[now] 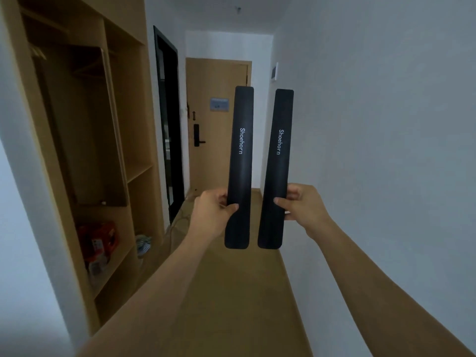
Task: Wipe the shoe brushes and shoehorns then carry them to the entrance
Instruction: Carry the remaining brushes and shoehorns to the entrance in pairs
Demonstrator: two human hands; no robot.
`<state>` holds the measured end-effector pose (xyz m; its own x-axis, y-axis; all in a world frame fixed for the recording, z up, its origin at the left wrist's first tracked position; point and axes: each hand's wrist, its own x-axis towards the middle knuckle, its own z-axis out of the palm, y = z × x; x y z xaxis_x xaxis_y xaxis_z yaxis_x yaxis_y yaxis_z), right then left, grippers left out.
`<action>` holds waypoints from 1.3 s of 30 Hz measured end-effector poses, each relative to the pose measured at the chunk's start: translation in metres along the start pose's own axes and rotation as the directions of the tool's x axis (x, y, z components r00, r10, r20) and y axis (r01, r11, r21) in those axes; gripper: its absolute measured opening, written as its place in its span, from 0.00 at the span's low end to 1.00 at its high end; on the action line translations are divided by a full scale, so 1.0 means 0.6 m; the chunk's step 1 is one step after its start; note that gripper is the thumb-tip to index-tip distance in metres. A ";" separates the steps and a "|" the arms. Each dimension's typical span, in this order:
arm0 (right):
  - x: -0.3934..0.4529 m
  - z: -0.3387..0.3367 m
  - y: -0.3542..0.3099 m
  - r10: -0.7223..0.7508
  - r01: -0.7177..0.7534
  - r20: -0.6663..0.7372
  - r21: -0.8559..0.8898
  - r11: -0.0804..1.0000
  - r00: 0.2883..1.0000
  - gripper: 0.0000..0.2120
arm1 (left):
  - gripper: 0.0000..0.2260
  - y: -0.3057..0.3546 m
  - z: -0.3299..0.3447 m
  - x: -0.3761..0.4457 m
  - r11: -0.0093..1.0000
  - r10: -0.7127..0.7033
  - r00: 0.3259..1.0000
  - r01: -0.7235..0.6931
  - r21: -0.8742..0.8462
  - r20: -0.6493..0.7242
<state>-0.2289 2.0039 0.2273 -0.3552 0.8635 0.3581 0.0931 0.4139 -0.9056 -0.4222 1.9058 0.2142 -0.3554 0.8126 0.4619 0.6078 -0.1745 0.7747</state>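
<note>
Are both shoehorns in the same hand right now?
No, the left hand grips one shoehorn and the right hand grips the other shoehorn, both upright and apart.

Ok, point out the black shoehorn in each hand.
Left hand's black shoehorn (240,155): head view, on the shaft below its lettering.
Right hand's black shoehorn (278,163): head view, mid-shaft.
</note>
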 end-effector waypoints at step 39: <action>1.029 0.276 0.387 -0.046 0.002 0.377 0.114 0.993 0.925 0.14 | 0.07 -0.499 0.131 0.899 0.988 -0.078 0.964 0.109 0.108 -0.256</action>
<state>-0.5803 2.5854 0.2006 -0.6838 0.6710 0.2868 -0.0148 0.3802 -0.9248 -0.7400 2.4399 0.1972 -0.5717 0.6544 0.4948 0.6388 -0.0235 0.7690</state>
